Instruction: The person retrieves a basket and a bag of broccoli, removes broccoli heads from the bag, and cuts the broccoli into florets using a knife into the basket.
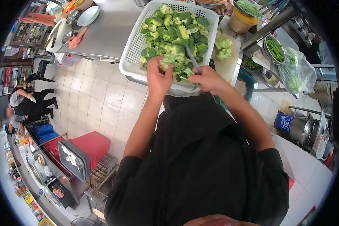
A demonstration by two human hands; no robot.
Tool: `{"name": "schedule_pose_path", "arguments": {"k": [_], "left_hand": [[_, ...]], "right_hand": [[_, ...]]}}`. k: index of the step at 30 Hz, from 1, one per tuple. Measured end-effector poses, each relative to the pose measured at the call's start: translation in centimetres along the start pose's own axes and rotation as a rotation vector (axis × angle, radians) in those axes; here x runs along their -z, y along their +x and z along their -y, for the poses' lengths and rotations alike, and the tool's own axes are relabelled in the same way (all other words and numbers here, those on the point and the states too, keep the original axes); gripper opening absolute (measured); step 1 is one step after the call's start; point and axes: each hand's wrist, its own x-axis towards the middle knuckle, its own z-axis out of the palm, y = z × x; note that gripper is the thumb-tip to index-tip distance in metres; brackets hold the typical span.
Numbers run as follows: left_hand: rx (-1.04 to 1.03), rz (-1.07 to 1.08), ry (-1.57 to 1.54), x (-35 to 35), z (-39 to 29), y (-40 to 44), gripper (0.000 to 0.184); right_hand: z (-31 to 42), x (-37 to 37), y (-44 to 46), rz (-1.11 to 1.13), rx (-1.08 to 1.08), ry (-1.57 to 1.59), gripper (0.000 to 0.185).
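A white perforated basket (pixel 131 56) filled with cut broccoli florets (pixel 169 34) sits at the counter's front edge. Over its near side, my left hand (pixel 159 77) grips a larger head of broccoli (pixel 173 55), fingers curled round its stem end. My right hand (pixel 209 79) is closed on the handle of a knife (pixel 192 58), whose blade points away from me beside that broccoli. Some leafy green trimmings lie just below the blade. To the basket's right, another broccoli piece (pixel 224 48) rests on a pale cutting board (pixel 233 47).
Left along the steel counter (pixel 109 26) are stacked white plates (pixel 88 16) and a pink cloth (pixel 77 38). At right, a bowl of green vegetables (pixel 274 49) and a plastic bag (pixel 298 69) sit on a shelf. A red bin (pixel 96 145) and other people (pixel 30 103) are at left.
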Motion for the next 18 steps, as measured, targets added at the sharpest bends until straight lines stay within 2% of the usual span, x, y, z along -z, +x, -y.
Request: {"name": "schedule_pose_path", "arguments": {"k": [1, 5, 7, 8, 9, 11, 15, 18], "left_hand": [[0.122, 0.004, -0.03, 0.3, 0.1, 0.2, 0.041], [-0.107, -0.061, 0.066, 0.8, 1.0, 0.8, 0.042], [-0.059, -0.004, 0.021, 0.4, 2.3, 0.7, 0.048], [-0.05, 0.013, -0.006, 0.3, 2.6, 0.8, 0.05], [-0.042, 0.032, -0.031, 0.2, 2.9, 0.8, 0.051], [-0.022, 0.081, 0.071, 0.8, 1.9, 0.9, 0.056], [-0.138, 0.108, 0.128, 1.4, 2.1, 2.0, 0.053], [-0.051, 0.127, 0.02, 1.6, 3.1, 2.9, 0.048]], "right_hand": [[-0.1, 0.5, -1.2, -0.018, 0.0, 0.022, 0.019], [-1.7, 6.9, -4.9, -0.513, 0.228, -0.232, 0.021], [-3.5, 12.3, -5.9, -0.719, 0.232, -0.435, 0.018], [-4.6, 14.6, -6.1, -0.794, 0.196, -0.391, 0.019], [-5.7, 17.0, -6.3, -0.862, 0.19, -0.535, 0.022], [-8.7, 21.5, -6.3, -0.975, 0.096, -0.725, 0.027], [-13.6, 26.0, -6.8, -0.955, -0.192, -0.863, 0.032], [-17.0, 28.1, -7.1, -0.97, -0.295, -0.926, 0.038]]}}
